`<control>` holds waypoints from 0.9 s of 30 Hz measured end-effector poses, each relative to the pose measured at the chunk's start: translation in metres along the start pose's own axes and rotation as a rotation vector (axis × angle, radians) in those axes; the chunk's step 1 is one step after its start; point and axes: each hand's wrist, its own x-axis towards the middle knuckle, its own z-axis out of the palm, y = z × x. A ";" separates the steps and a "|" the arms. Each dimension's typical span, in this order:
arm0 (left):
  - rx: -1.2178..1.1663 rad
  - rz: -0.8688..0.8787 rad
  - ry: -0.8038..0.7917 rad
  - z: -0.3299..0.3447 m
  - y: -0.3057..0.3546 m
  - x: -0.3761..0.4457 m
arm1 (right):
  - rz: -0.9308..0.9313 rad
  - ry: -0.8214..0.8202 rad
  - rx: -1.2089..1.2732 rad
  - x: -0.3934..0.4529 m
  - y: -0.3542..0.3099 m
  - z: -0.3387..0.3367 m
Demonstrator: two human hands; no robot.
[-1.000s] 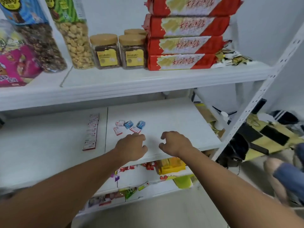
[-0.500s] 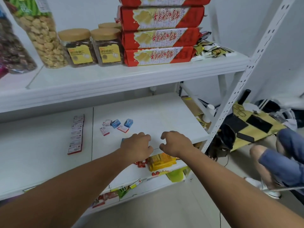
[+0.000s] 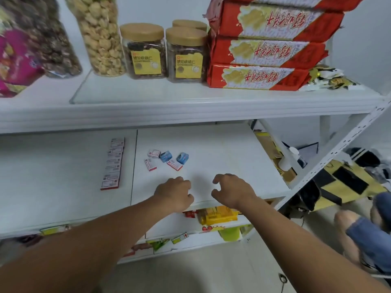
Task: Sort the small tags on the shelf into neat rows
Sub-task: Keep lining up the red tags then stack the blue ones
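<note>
Since the earlier frame my left hand (image 3: pixel 175 193) had drawn back from the loose tags (image 3: pixel 166 158) toward the shelf (image 3: pixel 222 144) front edge, and the right hand (image 3: pixel 232 190) had barely shifted. Both sets of fingers were curled; the right ones pinched nothing I could see, while the left ones hid their undersides, so I could not tell. The five loose tags lay scattered just beyond the left fingers, the finished row (image 3: pixel 113 163) farther off to their left. I judged a careless sweep could knock tags over the edge or nudge that row crooked.
</note>
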 end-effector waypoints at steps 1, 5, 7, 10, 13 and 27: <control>-0.006 -0.022 0.004 -0.001 -0.007 0.001 | -0.019 -0.005 -0.001 0.007 -0.005 0.000; 0.002 -0.120 0.027 -0.003 -0.032 0.008 | -0.100 -0.034 -0.025 0.040 -0.022 0.003; 0.002 -0.176 0.037 -0.002 -0.039 0.012 | -0.142 -0.050 -0.037 0.057 -0.027 0.004; -0.026 -0.250 0.034 -0.004 -0.043 0.016 | -0.218 -0.093 -0.053 0.081 -0.030 0.001; -0.030 -0.318 0.031 -0.010 -0.045 0.022 | -0.291 -0.124 -0.053 0.106 -0.028 -0.001; -0.126 -0.557 0.088 0.009 -0.079 0.073 | -0.397 -0.251 -0.091 0.203 -0.039 0.038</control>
